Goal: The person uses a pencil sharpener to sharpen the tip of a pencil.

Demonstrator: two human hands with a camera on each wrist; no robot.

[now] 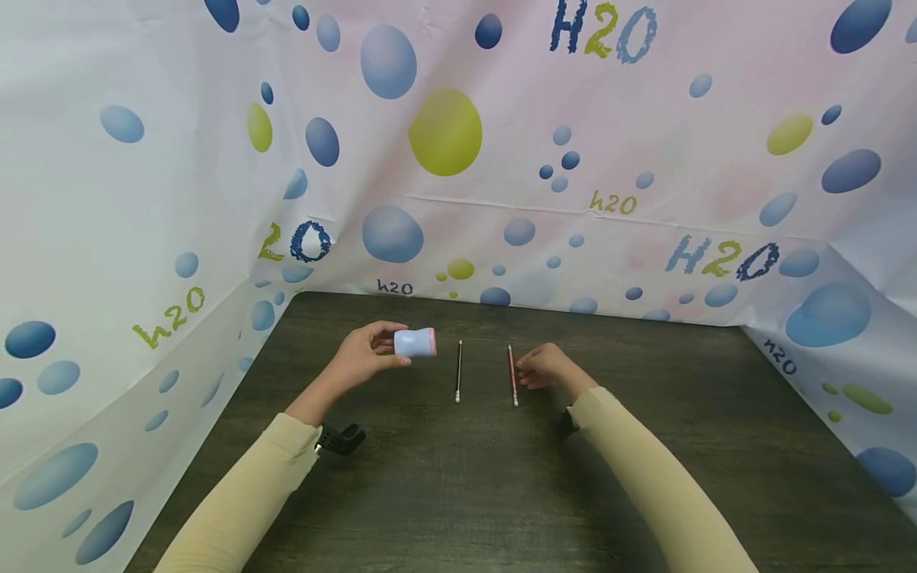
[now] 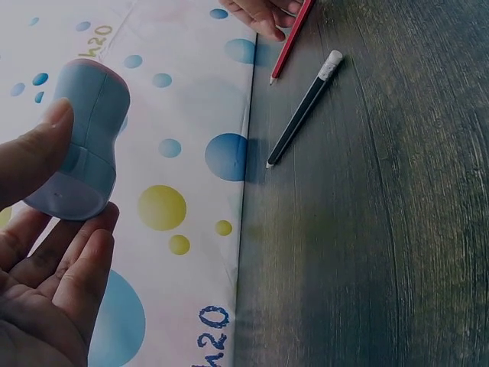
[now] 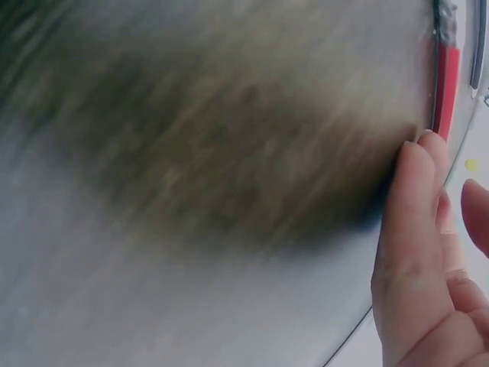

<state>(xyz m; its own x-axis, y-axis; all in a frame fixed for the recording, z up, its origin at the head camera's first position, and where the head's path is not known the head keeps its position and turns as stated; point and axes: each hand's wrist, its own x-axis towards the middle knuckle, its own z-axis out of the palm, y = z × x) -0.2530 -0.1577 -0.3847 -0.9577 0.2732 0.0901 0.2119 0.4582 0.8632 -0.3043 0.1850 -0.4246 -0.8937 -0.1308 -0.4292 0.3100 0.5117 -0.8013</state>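
Note:
My left hand (image 1: 364, 352) holds a light blue, waisted plastic cylinder (image 1: 414, 342) with a pink rim, above the table. In the left wrist view, the thumb presses one side of the cylinder (image 2: 90, 138) and fingers support the other. A red pencil (image 1: 513, 376) with a white eraser lies on the table beside my right hand (image 1: 548, 366). The right fingertips are at the red pencil (image 3: 449, 88) with the thumb apart; whether they touch it I cannot tell. A black pencil (image 1: 459, 371), also with a white eraser, lies left of the red one, between the hands.
The dark wood-grain table (image 1: 458, 485) runs back to a white printed sheet (image 1: 516, 143) with blue and green dots, which also covers both sides. A black strap device (image 1: 342, 439) is on the left wrist.

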